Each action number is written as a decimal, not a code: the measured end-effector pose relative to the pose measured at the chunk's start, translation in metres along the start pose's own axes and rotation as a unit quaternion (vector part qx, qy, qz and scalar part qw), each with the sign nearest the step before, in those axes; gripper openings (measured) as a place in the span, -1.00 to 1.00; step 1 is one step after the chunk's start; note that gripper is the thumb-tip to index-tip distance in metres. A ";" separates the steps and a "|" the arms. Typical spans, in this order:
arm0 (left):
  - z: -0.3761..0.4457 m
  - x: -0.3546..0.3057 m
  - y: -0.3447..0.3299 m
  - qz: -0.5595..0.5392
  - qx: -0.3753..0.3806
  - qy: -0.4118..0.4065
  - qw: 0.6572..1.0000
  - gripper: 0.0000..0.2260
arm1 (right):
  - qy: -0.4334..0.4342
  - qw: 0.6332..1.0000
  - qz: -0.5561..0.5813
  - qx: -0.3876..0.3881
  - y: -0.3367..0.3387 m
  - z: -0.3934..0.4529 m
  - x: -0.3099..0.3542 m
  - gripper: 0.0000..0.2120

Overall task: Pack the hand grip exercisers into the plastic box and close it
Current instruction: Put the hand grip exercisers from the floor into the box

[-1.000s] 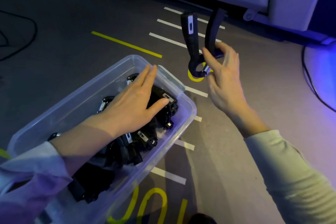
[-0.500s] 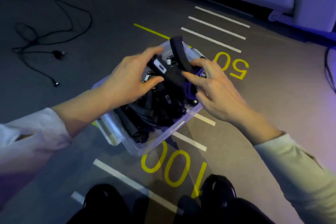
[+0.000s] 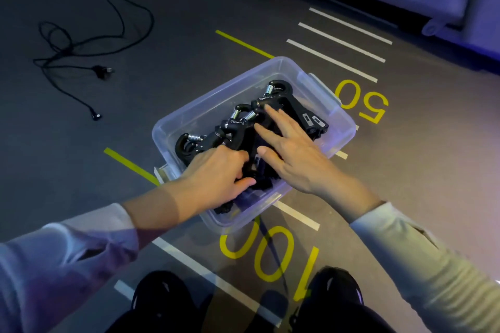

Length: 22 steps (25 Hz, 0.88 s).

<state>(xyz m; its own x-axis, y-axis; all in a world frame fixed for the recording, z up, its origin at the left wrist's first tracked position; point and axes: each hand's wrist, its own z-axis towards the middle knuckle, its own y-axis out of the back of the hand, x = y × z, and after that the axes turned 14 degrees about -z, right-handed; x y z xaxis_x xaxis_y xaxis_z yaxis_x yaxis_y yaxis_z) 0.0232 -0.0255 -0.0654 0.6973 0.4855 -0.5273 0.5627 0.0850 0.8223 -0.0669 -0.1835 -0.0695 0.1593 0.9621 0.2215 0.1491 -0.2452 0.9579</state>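
Nearest, our left hand point(image 3: 216, 173) curls around black spring-loaded hand grip exercisers point(image 3: 243, 127) in the clear plastic box point(image 3: 349, 127); our right hand point(image 3: 292, 154) presses them flat-fingered. They look stiff, weighty and tangle-prone: grab handles.

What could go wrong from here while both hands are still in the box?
1. The hand grip exercisers lie heaped, springs and loops near the rim of the plastic box; a lid may not seat flat.
2. No lid is in view, so closing means a search.
3. The left hand curls into the pile while the right hand presses on top; interlocked handles could snag and lift out together.
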 end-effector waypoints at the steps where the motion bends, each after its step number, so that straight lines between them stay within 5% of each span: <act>1: -0.001 -0.001 -0.002 -0.035 0.007 -0.019 0.999 -0.70 | -0.018 0.999 0.033 -0.003 0.000 -0.001 0.000 -0.51; 4: -0.007 -0.004 -0.004 -0.062 0.032 -0.075 0.995 -0.70 | -0.028 0.998 0.059 0.013 -0.001 -0.007 0.004 -0.58; 7: -0.009 0.005 -0.001 -0.071 -0.053 -0.091 0.992 -0.70 | -0.029 0.999 -0.011 0.028 -0.003 -0.010 0.009 -0.61; 9: -0.006 0.013 0.001 -0.067 -0.089 -0.042 0.993 -0.64 | -0.022 0.995 -0.096 0.034 -0.001 -0.009 0.010 -0.58; 12: -0.002 0.015 0.001 -0.056 -0.044 0.019 0.997 -0.54 | -0.024 0.983 -0.172 0.059 0.003 -0.006 0.013 -0.56; 18: 0.009 0.016 -0.001 -0.083 -0.038 0.028 0.995 -0.46 | -0.035 0.995 0.020 0.096 0.002 -0.011 0.007 -0.55; 22: 0.011 0.022 0.003 -0.090 -0.054 0.047 0.993 -0.46 | -0.092 0.994 0.018 -0.049 0.006 -0.001 -0.010 -0.56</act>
<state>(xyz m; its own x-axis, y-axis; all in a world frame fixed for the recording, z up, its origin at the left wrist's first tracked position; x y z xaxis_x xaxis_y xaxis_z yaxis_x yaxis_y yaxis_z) 0.0450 -0.0247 -0.0770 0.5426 0.5320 -0.6500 0.6199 0.2686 0.7373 -0.0691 -0.1947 -0.0658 0.3397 0.9128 0.2267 0.0464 -0.2570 0.9653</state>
